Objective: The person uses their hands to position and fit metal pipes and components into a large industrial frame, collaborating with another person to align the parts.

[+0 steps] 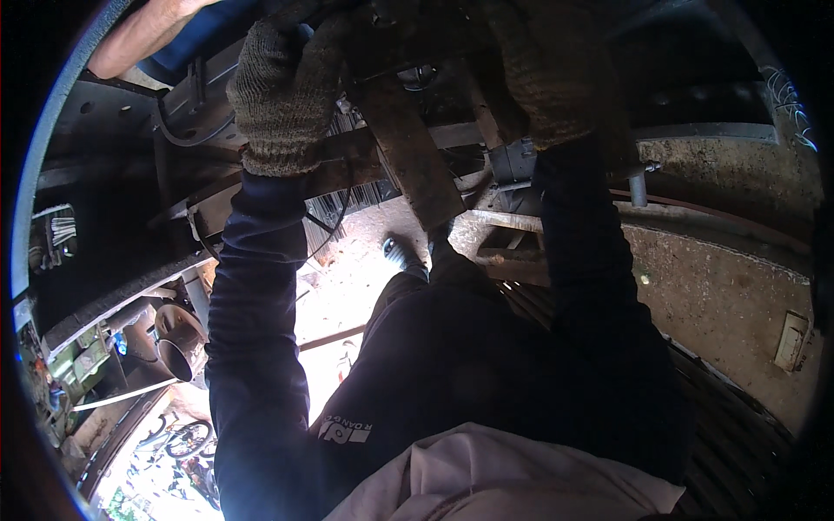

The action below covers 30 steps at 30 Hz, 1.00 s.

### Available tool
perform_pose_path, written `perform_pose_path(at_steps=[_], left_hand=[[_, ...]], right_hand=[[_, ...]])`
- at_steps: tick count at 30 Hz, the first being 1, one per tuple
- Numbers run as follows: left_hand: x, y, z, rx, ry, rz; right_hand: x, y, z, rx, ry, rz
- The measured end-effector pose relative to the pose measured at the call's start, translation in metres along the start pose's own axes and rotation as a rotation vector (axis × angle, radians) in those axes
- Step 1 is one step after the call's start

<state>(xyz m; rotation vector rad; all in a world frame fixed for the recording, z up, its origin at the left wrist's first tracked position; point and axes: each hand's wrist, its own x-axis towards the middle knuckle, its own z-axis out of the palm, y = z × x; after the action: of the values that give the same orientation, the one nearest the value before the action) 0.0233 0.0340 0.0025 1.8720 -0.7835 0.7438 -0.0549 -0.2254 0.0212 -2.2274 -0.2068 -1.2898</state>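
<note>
Both my hands wear thick knitted work gloves and reach up among dark metal beams. My left hand [282, 100] is at the upper left, its fingers curled at the edge of a dark metal part whose shape is lost in shadow. My right hand [552, 87] is at the upper right, against dark metal, with its fingertips hidden in the gloom. Between the two hands a worn, brownish flat metal bar [413, 161] slants down toward me. Close to my right wrist stands a narrower rusty metal strip [478, 104].
Another person's bare forearm [148, 35] enters at the upper left. A thin dark cable [350, 195] hangs by my left forearm. A rust-stained panel [721, 304] curves along the right. Metal pipes [174, 356] lie at lower left. My shoe [404, 253] shows below the bar.
</note>
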Motion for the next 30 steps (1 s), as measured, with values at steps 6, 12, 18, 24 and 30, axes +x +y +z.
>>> perform_pose_path(at_steps=[6,12,18,24,30], left_hand=[[0.003,-0.007,-0.001,0.166,0.015,0.161],[0.007,0.001,-0.004,0.116,-0.039,0.085],[0.009,0.001,-0.006,0.196,-0.064,0.053],[0.010,-0.009,-0.008,0.505,-0.136,0.308],[0.002,-0.016,-0.002,0.283,-0.028,0.207]], right_hand=[[0.015,-0.009,-0.013,-0.219,-0.006,-0.218],[0.020,-0.016,-0.022,-0.266,-0.058,-0.250],[0.044,-0.031,-0.031,-0.147,-0.295,-0.089],[0.048,-0.027,-0.031,-0.080,-0.332,-0.060],[0.035,-0.013,-0.023,-0.107,-0.196,-0.119]])
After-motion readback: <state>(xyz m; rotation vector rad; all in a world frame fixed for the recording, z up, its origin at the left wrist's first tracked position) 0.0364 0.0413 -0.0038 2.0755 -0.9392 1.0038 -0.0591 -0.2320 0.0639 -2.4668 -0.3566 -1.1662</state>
